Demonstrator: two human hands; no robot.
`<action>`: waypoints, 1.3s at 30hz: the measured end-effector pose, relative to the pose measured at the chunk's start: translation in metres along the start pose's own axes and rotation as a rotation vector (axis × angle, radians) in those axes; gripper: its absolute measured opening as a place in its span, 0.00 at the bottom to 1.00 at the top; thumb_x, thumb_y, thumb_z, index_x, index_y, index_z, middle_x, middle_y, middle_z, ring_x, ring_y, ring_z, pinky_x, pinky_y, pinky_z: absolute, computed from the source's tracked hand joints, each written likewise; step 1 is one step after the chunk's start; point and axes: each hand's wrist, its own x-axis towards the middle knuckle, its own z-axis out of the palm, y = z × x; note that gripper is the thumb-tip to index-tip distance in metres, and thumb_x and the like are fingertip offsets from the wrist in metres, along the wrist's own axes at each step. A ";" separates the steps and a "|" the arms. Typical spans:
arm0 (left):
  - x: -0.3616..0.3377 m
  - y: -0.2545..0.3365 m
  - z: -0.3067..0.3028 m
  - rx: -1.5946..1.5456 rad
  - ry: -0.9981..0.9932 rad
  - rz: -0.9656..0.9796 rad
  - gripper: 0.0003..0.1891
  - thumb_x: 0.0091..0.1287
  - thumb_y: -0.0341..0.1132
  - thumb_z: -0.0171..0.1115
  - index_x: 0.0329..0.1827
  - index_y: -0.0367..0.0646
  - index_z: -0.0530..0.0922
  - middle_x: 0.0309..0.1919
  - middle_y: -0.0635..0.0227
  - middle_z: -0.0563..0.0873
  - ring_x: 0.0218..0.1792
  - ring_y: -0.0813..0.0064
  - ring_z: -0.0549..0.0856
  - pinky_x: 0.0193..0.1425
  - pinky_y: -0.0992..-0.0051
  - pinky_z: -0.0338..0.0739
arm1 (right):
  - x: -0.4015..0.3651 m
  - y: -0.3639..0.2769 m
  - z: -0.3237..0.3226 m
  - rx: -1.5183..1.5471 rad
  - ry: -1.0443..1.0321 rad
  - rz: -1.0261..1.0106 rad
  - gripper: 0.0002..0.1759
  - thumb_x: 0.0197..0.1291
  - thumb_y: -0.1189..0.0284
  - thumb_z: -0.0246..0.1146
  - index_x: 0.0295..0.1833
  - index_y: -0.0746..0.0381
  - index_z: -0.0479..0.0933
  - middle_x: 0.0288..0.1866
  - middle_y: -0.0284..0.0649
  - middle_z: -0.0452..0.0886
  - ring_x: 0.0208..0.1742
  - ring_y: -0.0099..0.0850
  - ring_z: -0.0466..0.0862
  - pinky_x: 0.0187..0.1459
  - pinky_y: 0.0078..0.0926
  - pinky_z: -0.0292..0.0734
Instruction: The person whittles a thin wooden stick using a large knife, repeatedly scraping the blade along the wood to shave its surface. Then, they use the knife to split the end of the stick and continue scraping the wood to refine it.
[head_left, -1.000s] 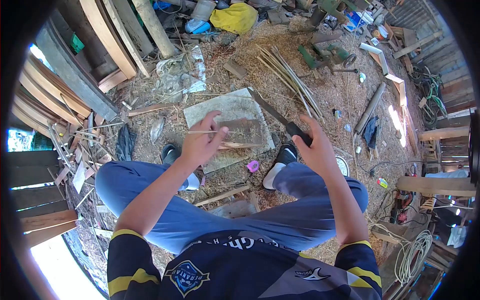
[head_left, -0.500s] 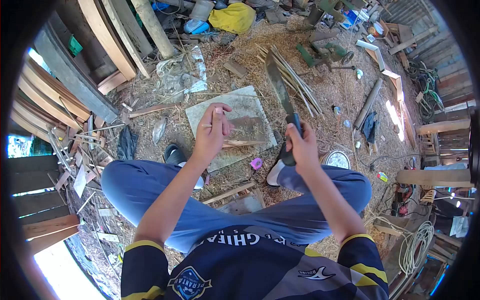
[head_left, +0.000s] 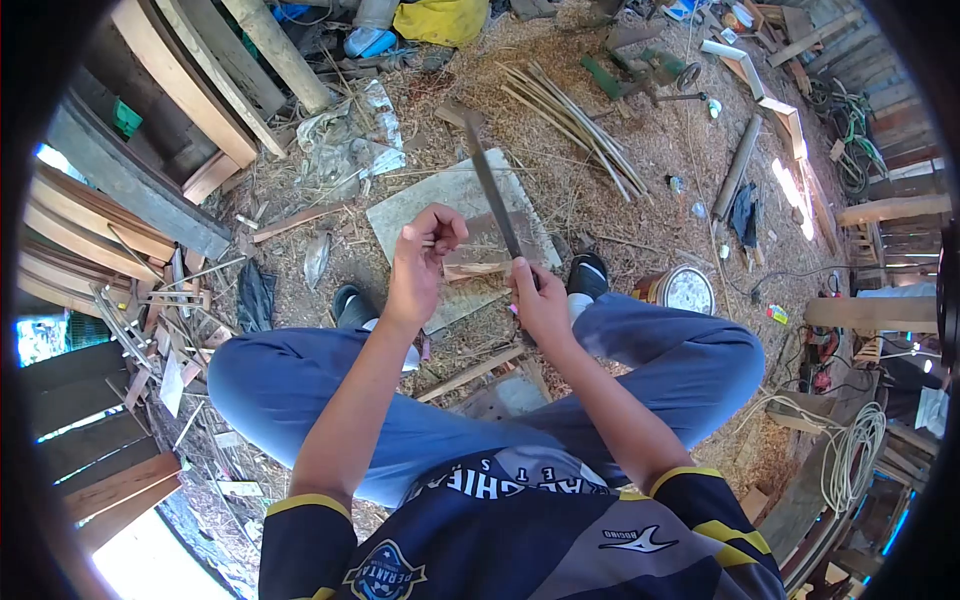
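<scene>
My right hand (head_left: 541,304) is closed around the handle of a machete, whose long dark blade (head_left: 488,184) points forward and slightly left, edge nearly toward me. To its left, my left hand (head_left: 418,268) is raised with curled fingers. A thin pale stick showed in that hand half a second ago; now it is mostly hidden by the fingers. Below both hands, a wooden block (head_left: 476,270) rests on a pale flat board (head_left: 400,215) on the ground. The machete appears apart from the left hand.
Several long thin sticks (head_left: 575,125) lie ahead on the shavings. A metal tin (head_left: 688,290) stands beside my right knee. Wood scraps (head_left: 165,320) are piled at left, near curved planks (head_left: 150,215). A green metal tool (head_left: 640,75) and coiled cable (head_left: 853,455) are at right.
My right hand has brought the machete left and closer to my left hand, turning the blade more edge-on. My left hand has rotated, its fingers still curled. My right foot has shifted outward.
</scene>
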 end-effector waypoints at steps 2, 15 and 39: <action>-0.001 0.005 0.000 -0.038 0.028 0.031 0.32 0.81 0.67 0.45 0.52 0.41 0.74 0.38 0.73 0.74 0.41 0.79 0.72 0.52 0.73 0.67 | 0.000 -0.002 -0.003 -0.035 -0.008 0.029 0.30 0.79 0.49 0.60 0.36 0.66 0.85 0.23 0.34 0.77 0.26 0.23 0.74 0.34 0.31 0.70; 0.002 0.039 -0.007 0.133 0.290 0.076 0.07 0.81 0.33 0.64 0.49 0.45 0.73 0.41 0.75 0.76 0.43 0.83 0.74 0.51 0.79 0.70 | -0.006 -0.029 -0.012 0.214 -0.046 0.044 0.27 0.83 0.50 0.57 0.35 0.61 0.77 0.23 0.27 0.72 0.24 0.18 0.70 0.27 0.24 0.65; -0.003 0.029 0.003 -0.157 0.325 0.276 0.11 0.77 0.29 0.60 0.58 0.46 0.71 0.54 0.66 0.75 0.53 0.75 0.73 0.64 0.70 0.68 | -0.015 -0.025 -0.005 0.233 -0.104 -0.014 0.25 0.83 0.49 0.56 0.41 0.60 0.75 0.23 0.29 0.72 0.16 0.17 0.67 0.18 0.21 0.63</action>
